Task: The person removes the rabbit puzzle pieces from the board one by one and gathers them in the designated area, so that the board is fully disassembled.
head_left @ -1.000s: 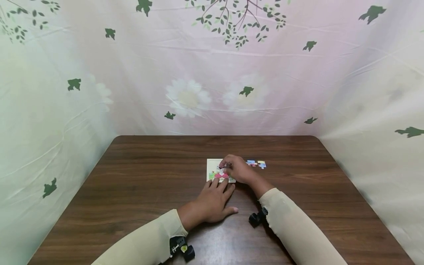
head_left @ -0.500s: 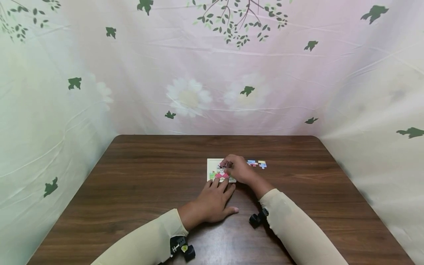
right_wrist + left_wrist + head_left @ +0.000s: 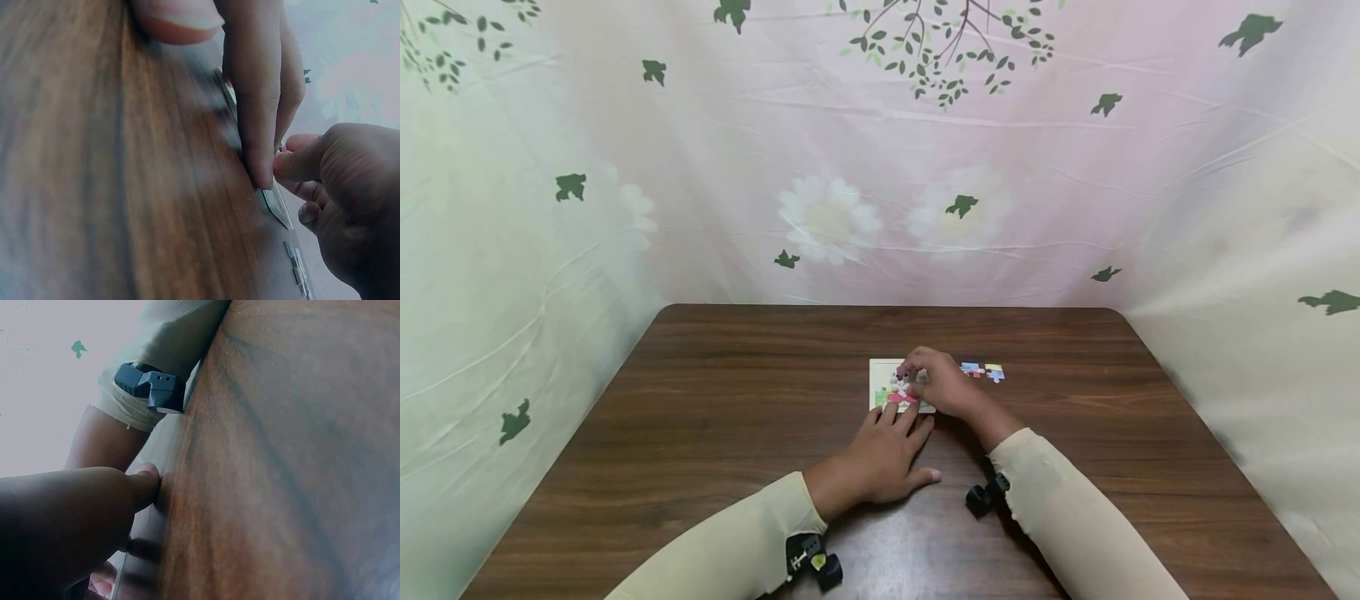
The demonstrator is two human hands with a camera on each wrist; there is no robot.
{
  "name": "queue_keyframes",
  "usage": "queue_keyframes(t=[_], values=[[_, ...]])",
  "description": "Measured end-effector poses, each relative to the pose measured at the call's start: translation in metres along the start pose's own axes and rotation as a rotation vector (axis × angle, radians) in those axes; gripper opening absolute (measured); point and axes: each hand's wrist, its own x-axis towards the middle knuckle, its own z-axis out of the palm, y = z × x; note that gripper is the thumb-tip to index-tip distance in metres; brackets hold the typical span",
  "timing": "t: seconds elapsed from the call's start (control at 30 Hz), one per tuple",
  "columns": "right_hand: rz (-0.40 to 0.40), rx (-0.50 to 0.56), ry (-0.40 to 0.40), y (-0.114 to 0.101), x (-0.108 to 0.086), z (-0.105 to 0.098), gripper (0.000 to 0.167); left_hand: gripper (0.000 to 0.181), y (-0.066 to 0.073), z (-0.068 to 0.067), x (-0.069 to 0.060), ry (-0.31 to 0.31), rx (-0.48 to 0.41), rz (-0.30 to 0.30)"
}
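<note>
A small square puzzle board (image 3: pixel 877 375) with a pale frame lies mid-table, its picture showing a cartoon animal in pink with green beside it. My left hand (image 3: pixel 883 462) lies palm down, its straight fingertips pressing the board's near edge and its thumb spread to the right. Over the right part of the board, my right hand (image 3: pixel 942 385) has curled fingers and pinches a small puzzle piece (image 3: pixel 283 149), mostly hidden by the fingers. In the right wrist view the left fingers (image 3: pixel 253 100) hold down the board's edge, close to the right fingertips.
Loose jigsaw pieces (image 3: pixel 972 369) lie flat just right of the board, partly behind the right wrist. The brown wooden table (image 3: pixel 737 400) stretches out around both arms. A printed curtain (image 3: pixel 880 150) closes off the back and sides.
The right fingertips have shifted very slightly over the board. The left hand stays in place, and the loose pieces lie as before.
</note>
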Motion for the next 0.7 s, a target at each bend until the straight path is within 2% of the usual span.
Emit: queue_keyframes(t=[0.5, 0.7], values=[[-0.06, -0.078, -0.008, 0.011, -0.008, -0.014, 0.019, 0.083, 0.002, 0.0, 0.0, 0.003, 0.014, -0.007], [-0.1, -0.117, 0.022, 0.017, -0.018, -0.021, 0.017, 0.083, 0.002, -0.001, 0.0, -0.001, 0.011, -0.011]])
